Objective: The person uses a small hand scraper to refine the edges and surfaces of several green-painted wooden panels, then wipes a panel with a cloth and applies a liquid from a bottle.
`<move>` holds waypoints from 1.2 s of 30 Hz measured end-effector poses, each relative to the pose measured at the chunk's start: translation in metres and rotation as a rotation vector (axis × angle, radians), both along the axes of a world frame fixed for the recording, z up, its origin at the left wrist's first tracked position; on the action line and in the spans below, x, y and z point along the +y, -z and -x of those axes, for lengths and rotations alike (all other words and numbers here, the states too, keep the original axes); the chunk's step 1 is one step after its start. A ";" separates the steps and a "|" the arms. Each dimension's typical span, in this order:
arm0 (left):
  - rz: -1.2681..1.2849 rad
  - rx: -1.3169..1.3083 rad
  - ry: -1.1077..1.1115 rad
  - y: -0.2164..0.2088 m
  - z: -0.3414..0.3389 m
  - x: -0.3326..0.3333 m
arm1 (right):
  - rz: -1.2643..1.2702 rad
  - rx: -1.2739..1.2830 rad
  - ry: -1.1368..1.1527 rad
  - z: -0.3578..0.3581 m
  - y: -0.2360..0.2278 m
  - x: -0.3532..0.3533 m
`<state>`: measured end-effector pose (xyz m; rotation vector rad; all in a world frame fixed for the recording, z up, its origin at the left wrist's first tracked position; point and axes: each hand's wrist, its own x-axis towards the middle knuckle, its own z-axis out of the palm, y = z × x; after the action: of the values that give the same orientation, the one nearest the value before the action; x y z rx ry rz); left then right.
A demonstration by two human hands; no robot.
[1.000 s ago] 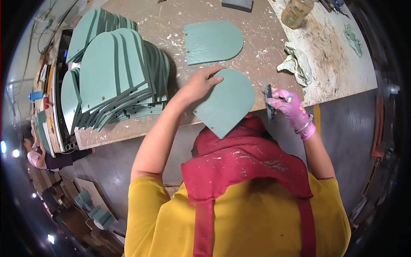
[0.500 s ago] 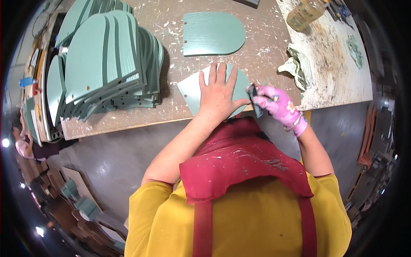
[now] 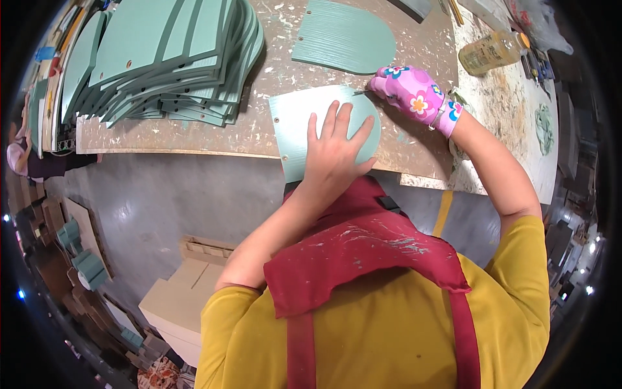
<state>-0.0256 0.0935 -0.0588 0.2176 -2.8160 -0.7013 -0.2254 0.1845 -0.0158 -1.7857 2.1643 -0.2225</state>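
Observation:
A light green board with one rounded end and small holes by its straight end lies at the table's front edge, jutting over it. Flat on top of it, fingers spread, rests my bare left hand. My right hand, in a pink flowered glove, is at the board's far rounded edge. Its fingers are closed on a dark folded piece that looks like sandpaper, mostly hidden by the glove. Beyond, a second green board of the same shape lies flat on the brown tabletop.
A tall stack of green boards stands at the left. On the right are a bottle of yellowish liquid, a crumpled cloth and a clear plastic bag. A cardboard box sits on the floor. Another person is at far left.
My right hand has moved from the rounded end's near right side up to its far edge. The board has turned and juts further over the table edge; my left hand stays flat on it.

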 end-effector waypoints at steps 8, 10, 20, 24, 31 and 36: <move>-0.083 0.031 -0.001 0.003 -0.001 -0.003 | 0.113 0.146 -0.153 -0.001 0.012 -0.003; -0.062 0.048 0.030 0.002 -0.002 -0.005 | 0.123 0.158 -0.201 -0.003 0.012 0.002; -0.081 0.052 0.031 0.007 -0.006 -0.005 | 0.015 0.089 -0.175 0.001 0.000 -0.002; -0.080 0.069 0.013 0.008 -0.008 -0.005 | 0.072 0.149 -0.298 -0.009 0.005 0.020; -0.057 0.049 0.034 0.007 -0.007 -0.006 | 0.096 0.133 -0.201 0.005 0.010 0.007; -0.052 0.036 0.032 0.007 -0.010 -0.007 | 0.053 0.189 -0.307 -0.006 0.007 0.020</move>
<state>-0.0160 0.0867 -0.0654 0.1676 -2.7749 -0.7784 -0.2198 0.2049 -0.0230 -2.2167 1.9807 -0.0396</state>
